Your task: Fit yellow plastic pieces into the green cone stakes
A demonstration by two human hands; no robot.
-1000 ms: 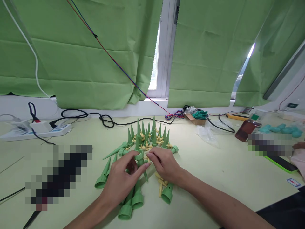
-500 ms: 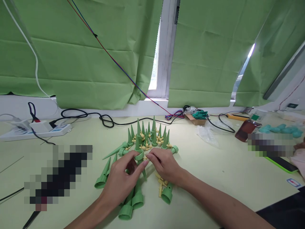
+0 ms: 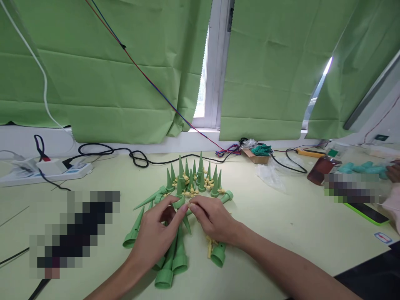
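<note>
A green plastic plant watering spike is in my left hand, its wide ring end up and its point angled down. The fingers and thumb wrap around the ring end. My right hand pinches at the spike's side, on a small yellow valve mostly hidden by the fingertips. Several green spikes stand point up behind my hands, with yellow valves among them. More loose spikes lie in front, partly under my left hand. Below my right hand are a few loose valves and one spike.
A power strip with black cable lies at the back left. A small cardboard box, a clear plastic bag and a dark red bottle are at the right. Another person's hand shows at the far right edge.
My right fingertips have moved slightly left, closer against the left thumb and the held spike. The spike has shifted a little left and tilted. The view has moved slightly.
</note>
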